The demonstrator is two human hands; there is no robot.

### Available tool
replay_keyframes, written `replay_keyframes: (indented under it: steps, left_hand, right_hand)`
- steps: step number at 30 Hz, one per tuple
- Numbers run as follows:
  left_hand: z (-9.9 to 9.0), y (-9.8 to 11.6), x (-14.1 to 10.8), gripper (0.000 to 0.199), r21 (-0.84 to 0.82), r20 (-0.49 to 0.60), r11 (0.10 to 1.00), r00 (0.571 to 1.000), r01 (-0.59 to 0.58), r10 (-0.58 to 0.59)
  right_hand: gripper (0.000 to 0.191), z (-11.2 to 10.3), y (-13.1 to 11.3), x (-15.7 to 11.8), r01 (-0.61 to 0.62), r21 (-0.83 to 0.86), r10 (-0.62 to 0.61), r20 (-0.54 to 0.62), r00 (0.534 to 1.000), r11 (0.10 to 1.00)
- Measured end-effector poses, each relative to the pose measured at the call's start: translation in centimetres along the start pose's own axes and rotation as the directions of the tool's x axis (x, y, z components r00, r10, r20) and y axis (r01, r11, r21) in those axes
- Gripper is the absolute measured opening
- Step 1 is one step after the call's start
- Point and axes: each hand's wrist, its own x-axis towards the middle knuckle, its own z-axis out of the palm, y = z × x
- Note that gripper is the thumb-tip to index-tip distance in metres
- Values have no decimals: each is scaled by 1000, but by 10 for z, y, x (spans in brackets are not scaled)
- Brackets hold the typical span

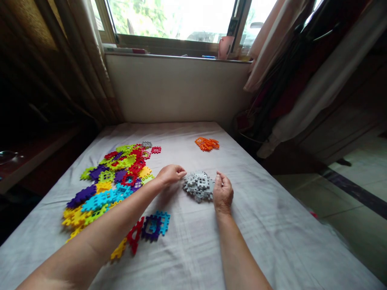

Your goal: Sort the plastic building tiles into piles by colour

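A small heap of grey interlocking toy blocks [198, 186] lies on the sheet between my two hands. My left hand [171, 176] is closed in a pinch at the heap's left edge; anything between its fingertips is too small to make out. At the right side of the heap, my right hand [223, 194] rests with its fingers curled and pressed together against the grey pieces. What those fingers hold, if anything, is hidden. Partly behind my left forearm spreads a big mixed pile of coloured blocks [121, 163] in red, lime, purple, yellow and blue.
Orange blocks [207, 143] form a small group farther back. Dark purple [151, 228], blue and red [135, 235] pieces lie near my left forearm. The bed with its pale sheet [187, 257] meets a low wall [178, 88] under a window. A pink cup [225, 47] stands on the sill.
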Motion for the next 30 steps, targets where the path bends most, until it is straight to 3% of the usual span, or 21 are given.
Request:
replay_keyframes:
  steps: [4,9,12,16,21,26,30]
  left_hand:
    - [-38,-23,18,29,209,-126,977,992,45,-18]
    - [-97,-74,51,37,389,-288,894,951,225,-114]
    - [-113,-99,67,40,440,-313,845,934,305,-174]
    - [-113,-116,85,39,453,-316,806,914,381,-254]
    - [-113,-118,96,34,437,-335,792,894,426,-296]
    - [-114,-98,80,33,417,-364,853,917,314,-160]
    - [-89,-64,49,41,275,-326,951,944,142,-46]
  right_hand:
    - [54,-2,-2,-2,-9,-3,9,17,1000,1000]
    - [50,-3,-2,-4,-1,-9,1,21,1000,1000]
    - [49,-3,-1,-5,-4,-10,4,22,1000,1000]
    - [50,-3,-1,-5,-10,-9,10,32,999,1000]
    - [50,-3,-1,-5,7,-19,-7,19,1000,1000]
    - [51,-2,-1,-5,13,-24,-12,17,1000,1000]
    - [51,0,0,-5,33,-27,-33,17,999,999]
